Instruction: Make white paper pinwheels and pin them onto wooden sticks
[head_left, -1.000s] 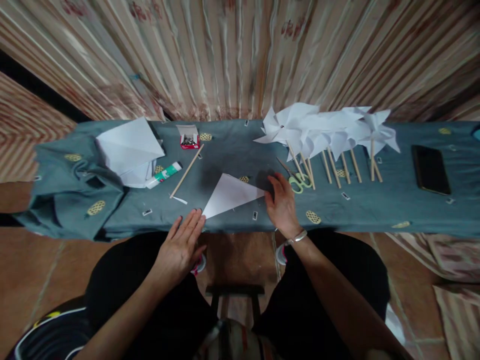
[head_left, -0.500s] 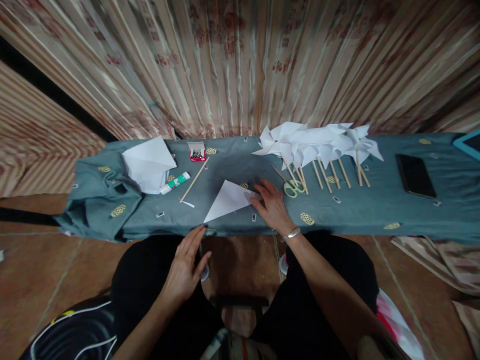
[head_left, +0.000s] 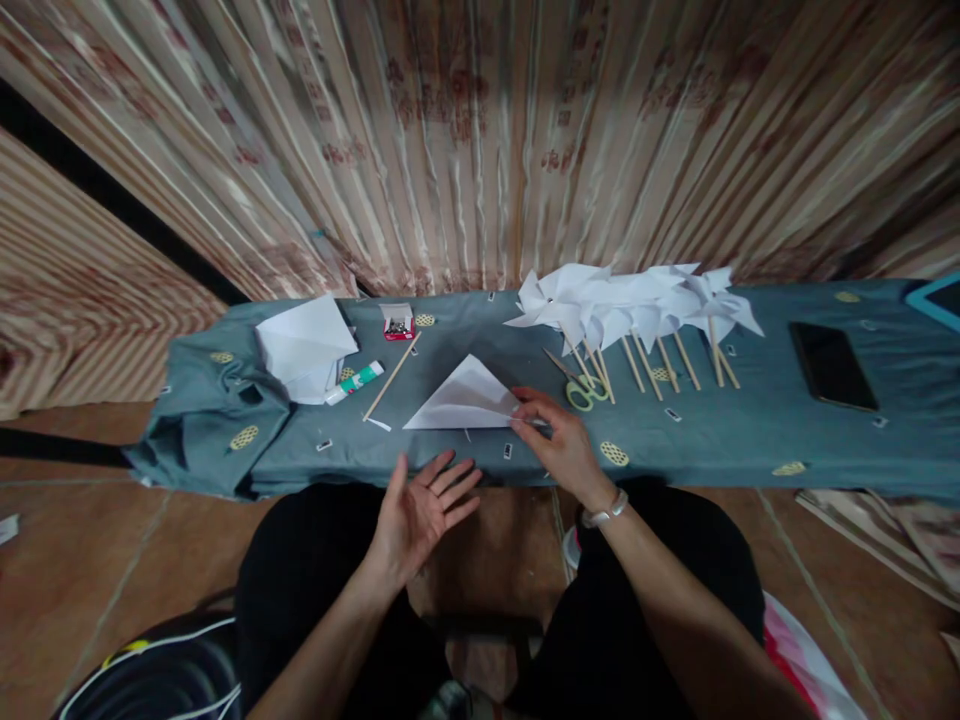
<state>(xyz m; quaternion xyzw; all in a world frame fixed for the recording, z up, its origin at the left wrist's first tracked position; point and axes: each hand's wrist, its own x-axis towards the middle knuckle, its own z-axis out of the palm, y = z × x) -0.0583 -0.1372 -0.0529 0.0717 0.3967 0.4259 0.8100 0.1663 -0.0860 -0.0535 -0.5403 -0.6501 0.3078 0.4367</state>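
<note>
A white sheet of paper folded into a triangle lies near the middle of the cloth-covered bench. My right hand pinches its right corner between thumb and fingers. Palm up and fingers spread, my left hand hovers in front of the bench edge, apart from the paper. Left of the triangle rest a thin wooden stick and a green and white glue stick. Scissors with pale green handles lie just beyond my right hand.
Several white paper pinwheels on sticks lie at the back right. A phone and a blue-edged object are farther right. White paper squares are stacked at left, near a small red box of metal pins. A pleated curtain hangs behind.
My left hand has turned palm up and moved right. My right hand has closed on the paper's right corner, and the triangle has turned so its long edge faces me.
</note>
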